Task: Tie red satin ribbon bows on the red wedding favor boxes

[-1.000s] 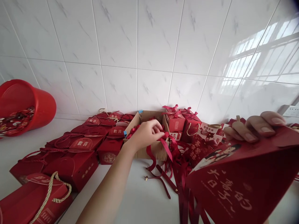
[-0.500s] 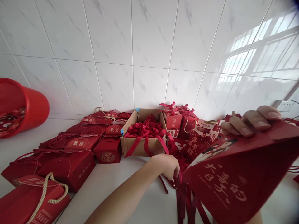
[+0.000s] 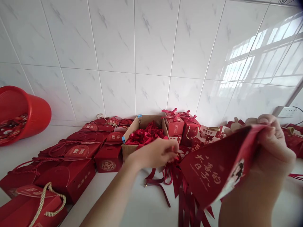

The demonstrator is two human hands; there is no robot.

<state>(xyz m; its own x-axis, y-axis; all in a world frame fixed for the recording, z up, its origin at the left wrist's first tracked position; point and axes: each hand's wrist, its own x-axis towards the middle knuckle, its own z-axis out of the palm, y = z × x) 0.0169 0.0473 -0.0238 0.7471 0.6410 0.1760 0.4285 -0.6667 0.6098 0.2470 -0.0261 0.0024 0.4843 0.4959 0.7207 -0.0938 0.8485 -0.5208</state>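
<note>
My right hand (image 3: 276, 143) grips the upper edge of a red gift box (image 3: 205, 170), folded flat or partly so, with gold-coloured Chinese characters and a printed picture on one side. My left hand (image 3: 163, 153), slightly blurred, is half-curled with fingers apart and nothing visible in it. It hovers in front of an open cardboard box (image 3: 128, 151) full of red ribbon bows (image 3: 148, 132). Below it, dark red ribbons (image 3: 186, 201) hang in a bundle on the white tabletop. A thin dark red strap (image 3: 161, 186) with a small gold-coloured metal piece lies beside them.
Rows of closed red gift boxes (image 3: 80, 164) with cord handles cover the left side. A red bucket (image 3: 39, 110) lies tilted at the far left. Small bow-topped boxes (image 3: 175, 124) and more red packages stand against the tiled wall. A power socket (image 3: 287, 112) is at right.
The red gift box has turned and moved lower, so more of my right hand shows. My left hand has risen from the ribbons, and its fingers have loosened. The strap lies further left.
</note>
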